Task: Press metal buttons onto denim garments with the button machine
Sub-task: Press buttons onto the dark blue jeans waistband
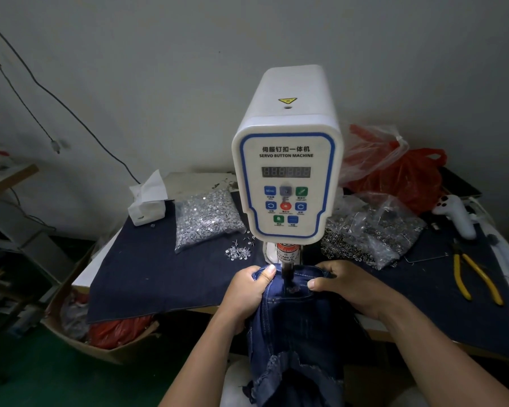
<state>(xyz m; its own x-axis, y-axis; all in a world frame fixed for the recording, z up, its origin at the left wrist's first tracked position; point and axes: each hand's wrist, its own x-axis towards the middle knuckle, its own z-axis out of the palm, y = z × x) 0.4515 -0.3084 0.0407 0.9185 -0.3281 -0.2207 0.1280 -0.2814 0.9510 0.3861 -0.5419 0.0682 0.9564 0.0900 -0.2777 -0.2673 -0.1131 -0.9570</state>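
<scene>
The denim garment hangs off the front edge of the counter, its waistband drawn up directly under the button machine, where the dark ram comes down onto the cloth. The left hand, just left of the ram, has its fingers curled round the waistband with the thumb laid on top; the right hand, just right of the ram, pinches the band the same way. To do this step well, I would judge the cloth should be kept flat and taut between the two grips, so the marked spot sits square under the ram with no fold beneath it. Both thumbs lie close to the ram, and the label above it warns of fingers, so they are best kept on the outer sides while the press fires. A bag of silver studs lies left of the machine and a bag of button caps right of it, each within reach for reloading.
</scene>
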